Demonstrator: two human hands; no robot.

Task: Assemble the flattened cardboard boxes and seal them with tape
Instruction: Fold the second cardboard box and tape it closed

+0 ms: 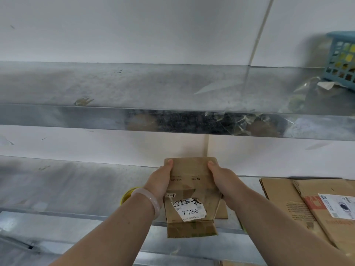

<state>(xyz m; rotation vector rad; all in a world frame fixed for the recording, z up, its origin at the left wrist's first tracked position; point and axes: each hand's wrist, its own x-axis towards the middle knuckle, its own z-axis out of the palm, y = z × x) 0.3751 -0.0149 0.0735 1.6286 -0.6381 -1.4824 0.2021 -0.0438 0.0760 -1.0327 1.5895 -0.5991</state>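
Small brown cardboard box (pixel 189 175) with a white label (pixel 190 210) marked 7786 is at lower centre of the frame, over a grey metal shelf (pixel 76 189). The left hand (pixel 160 180) and right hand (pixel 221 179) grip its 2 sides, thumbs on top. Flattened brown cardboard sheets (pixel 307 204) lie at lower right, and a blue plastic basket (pixel 342 58) stands at upper right.

Left of the small cardboard box (pixel 190 181), the lower shelf (pixel 67 189) gives wide open room, apart from a yellow round object (pixel 125 196) just beside the box. To its right, a flattened cardboard stack (pixel 284 198) covers the surface. Above it, the upper shelf (pixel 76 118) caps the height.
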